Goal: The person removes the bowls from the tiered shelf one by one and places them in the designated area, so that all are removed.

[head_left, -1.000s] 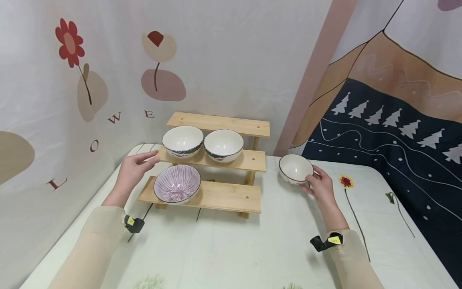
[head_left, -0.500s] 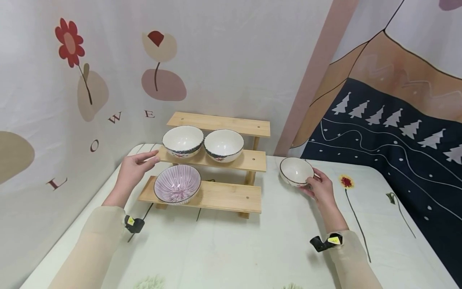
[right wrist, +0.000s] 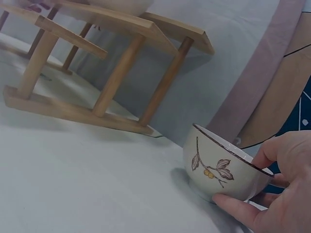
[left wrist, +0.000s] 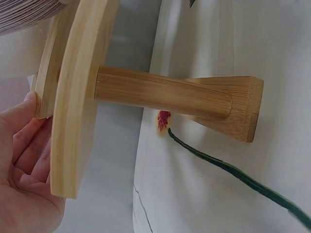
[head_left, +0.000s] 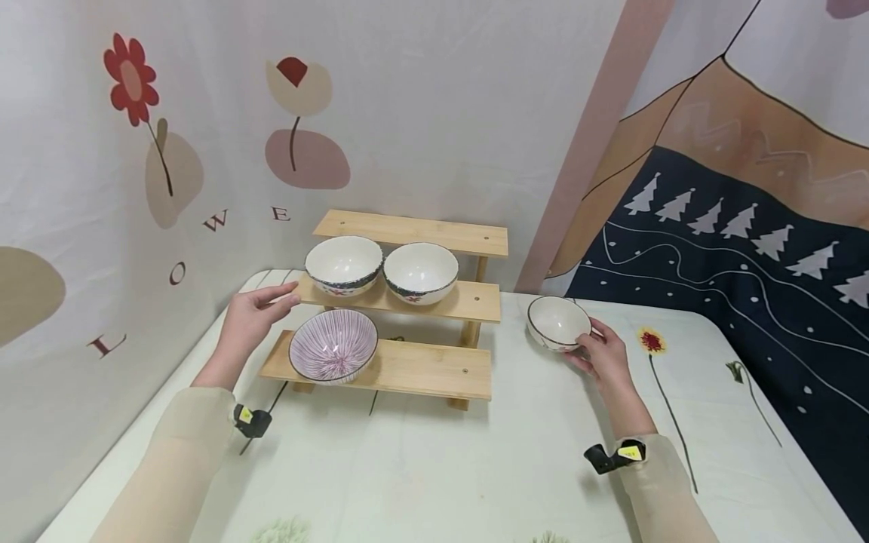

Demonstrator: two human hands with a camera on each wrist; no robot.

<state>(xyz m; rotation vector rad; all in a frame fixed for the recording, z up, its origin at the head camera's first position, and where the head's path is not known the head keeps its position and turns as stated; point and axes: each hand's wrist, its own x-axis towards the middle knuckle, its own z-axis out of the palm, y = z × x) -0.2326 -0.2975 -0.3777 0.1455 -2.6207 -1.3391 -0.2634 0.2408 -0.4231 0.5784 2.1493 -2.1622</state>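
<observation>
- Bowl (right wrist: pixel 210 170) in my right grip (head_left: pixel 603 353): small and upright, glossy white inside, a thin dark-brown line round the rim, the outside cream with a brown twig, veined leaves and yellow berries.
- My right grip pinches its near right side, one digit over the rim and another low by the foot.
- It sits to the right of the wooden rack (head_left: pixel 434 366), well apart from it, on the surface (head_left: pixel 434 467) or just over it; I cannot tell which.
- My left grip (head_left: pixel 250 320) pinches the left end of the rack's middle shelf.
- That shelf bears a white bowl (head_left: pixel 344 262) and a second white bowl (head_left: pixel 421 270) side by side, both dark-banded below the rim; on the bottom shelf stands a purple-striped bowl (head_left: pixel 334 347).
- The surface wears pale cloth, with a yellow-and-red flower print (head_left: pixel 652 341) near my right grip.
- Behind hangs a whitish backdrop (head_left: pixel 434 113) with a red flower print (head_left: pixel 132 83) and letters; right of its pink band (head_left: pixel 597 136), a navy panel (head_left: pixel 679 264) shows white trees below tan mountains.
</observation>
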